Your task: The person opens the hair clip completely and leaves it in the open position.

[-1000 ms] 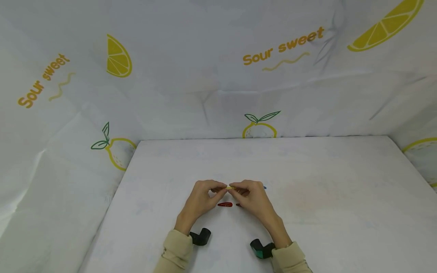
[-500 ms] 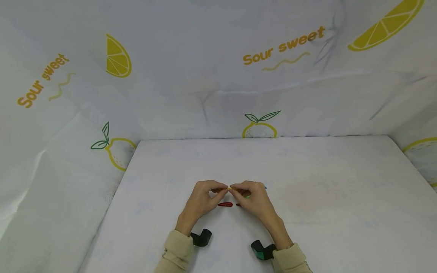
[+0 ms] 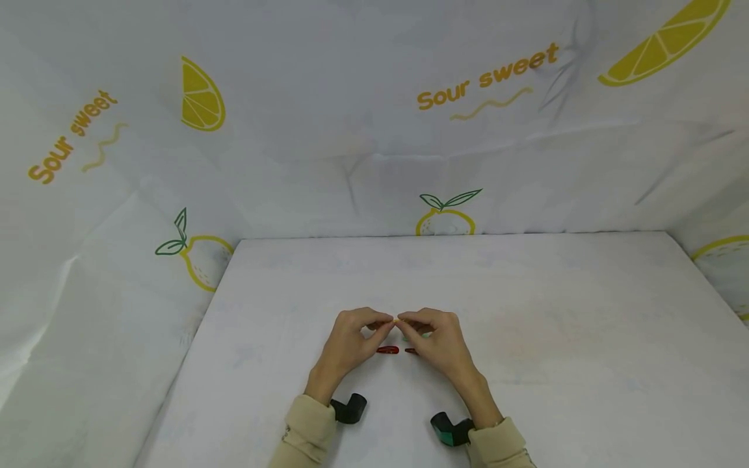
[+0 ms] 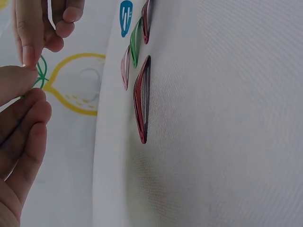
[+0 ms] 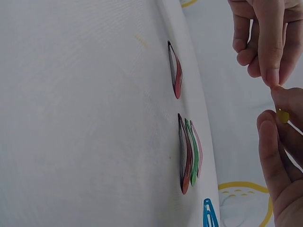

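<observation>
My left hand (image 3: 354,338) and right hand (image 3: 435,338) meet above the table, thumbs and forefingers pinching a small yellow snap hair clip (image 5: 283,116) between them. Fingers cover most of it; its rounded yellow end shows in the right wrist view. Under the hands, a red snap clip (image 3: 388,350) lies on the white table. Beside it lies a darker red clip (image 5: 185,156), partly behind my right hand in the head view. Green (image 4: 134,45) and pink (image 4: 124,68) clips lie close by, and a blue clip (image 4: 125,18) is farther along.
The white table (image 3: 585,312) stretches to both sides and behind the hands. White cloth (image 3: 328,117) with lemon prints hangs at its back and left. Black wrist devices (image 3: 350,409) sit below both wrists, near the beige sleeves (image 3: 310,422).
Both hands shift slightly right, still pinching together. The yellow clip becomes mostly covered by fingertips. Green shows by the right hand, and the blue tip beyond it is no longer visible.
</observation>
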The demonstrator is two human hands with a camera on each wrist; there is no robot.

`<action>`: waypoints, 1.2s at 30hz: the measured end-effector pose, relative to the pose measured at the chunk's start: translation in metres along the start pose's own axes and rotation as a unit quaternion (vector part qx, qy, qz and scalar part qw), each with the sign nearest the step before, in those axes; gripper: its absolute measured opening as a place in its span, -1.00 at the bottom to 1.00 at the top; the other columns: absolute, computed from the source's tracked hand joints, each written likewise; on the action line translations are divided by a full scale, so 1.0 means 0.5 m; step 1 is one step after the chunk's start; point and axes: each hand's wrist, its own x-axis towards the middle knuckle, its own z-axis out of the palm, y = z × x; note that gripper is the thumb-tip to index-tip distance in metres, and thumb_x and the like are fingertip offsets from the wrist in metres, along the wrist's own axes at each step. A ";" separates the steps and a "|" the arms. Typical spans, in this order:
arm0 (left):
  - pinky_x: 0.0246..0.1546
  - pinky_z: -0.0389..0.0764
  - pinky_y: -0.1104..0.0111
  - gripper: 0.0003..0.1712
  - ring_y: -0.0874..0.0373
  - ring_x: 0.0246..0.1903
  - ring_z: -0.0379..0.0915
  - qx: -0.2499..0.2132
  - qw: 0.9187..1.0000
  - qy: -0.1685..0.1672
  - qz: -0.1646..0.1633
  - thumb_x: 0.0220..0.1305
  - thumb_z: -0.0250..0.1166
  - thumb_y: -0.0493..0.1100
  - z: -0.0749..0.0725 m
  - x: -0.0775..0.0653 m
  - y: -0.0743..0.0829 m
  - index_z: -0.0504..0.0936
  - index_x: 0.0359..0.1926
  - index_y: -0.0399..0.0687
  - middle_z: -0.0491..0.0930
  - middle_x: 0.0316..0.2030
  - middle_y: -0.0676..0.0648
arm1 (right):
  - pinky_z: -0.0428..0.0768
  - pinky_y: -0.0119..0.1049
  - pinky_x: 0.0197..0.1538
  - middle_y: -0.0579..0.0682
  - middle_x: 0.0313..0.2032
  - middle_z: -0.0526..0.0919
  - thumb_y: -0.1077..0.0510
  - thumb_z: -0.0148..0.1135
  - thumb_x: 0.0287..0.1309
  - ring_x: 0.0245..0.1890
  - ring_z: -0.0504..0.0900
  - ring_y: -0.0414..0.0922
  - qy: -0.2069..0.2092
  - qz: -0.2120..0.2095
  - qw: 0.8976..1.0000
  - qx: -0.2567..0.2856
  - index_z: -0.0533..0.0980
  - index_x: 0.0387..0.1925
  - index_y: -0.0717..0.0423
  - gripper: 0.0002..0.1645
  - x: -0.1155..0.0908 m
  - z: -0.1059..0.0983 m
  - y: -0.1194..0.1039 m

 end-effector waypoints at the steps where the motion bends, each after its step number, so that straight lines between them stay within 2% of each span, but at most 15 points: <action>1: -0.33 0.64 0.53 -0.92 0.22 -0.42 0.68 0.001 1.000 0.002 0.004 0.21 0.47 -0.31 0.001 0.001 0.000 0.82 -0.25 -0.20 0.81 -0.38 -0.06 | 0.71 -0.35 -0.40 0.07 -0.41 0.82 0.33 0.48 0.11 -0.51 0.75 -0.18 0.003 -0.002 1.000 0.002 0.78 -0.29 0.23 -0.90 0.000 0.000 0.001; 9: -0.32 0.63 0.55 -0.91 0.22 -0.43 0.67 -0.004 1.000 0.003 0.012 0.20 0.47 -0.33 0.003 0.006 0.001 0.82 -0.25 -0.21 0.81 -0.39 -0.07 | 0.72 -0.36 -0.38 0.08 -0.39 0.83 0.35 0.46 0.12 -0.49 0.78 -0.09 0.013 -0.009 1.000 0.013 0.78 -0.31 0.22 -0.93 -0.002 0.000 0.008; 17: -0.33 0.63 0.54 -0.91 0.24 -0.42 0.67 0.007 1.000 0.008 0.011 0.21 0.47 -0.32 0.008 0.007 -0.001 0.83 -0.25 -0.19 0.81 -0.38 -0.05 | 0.68 -0.47 -0.36 0.06 -0.37 0.83 0.34 0.45 0.15 -0.48 0.78 -0.14 0.019 -0.003 1.000 0.011 0.78 -0.31 0.18 -0.93 -0.002 0.000 0.005; 36: -0.35 0.63 0.52 -0.91 0.21 -0.45 0.68 0.021 0.999 0.025 0.013 0.17 0.49 -0.34 0.016 0.010 0.008 0.83 -0.27 -0.22 0.81 -0.40 -0.08 | 0.69 -0.41 -0.39 0.05 -0.38 0.84 0.37 0.45 0.13 -0.50 0.76 -0.14 0.032 0.001 0.999 -0.004 0.78 -0.32 0.18 -0.90 -0.002 0.001 0.004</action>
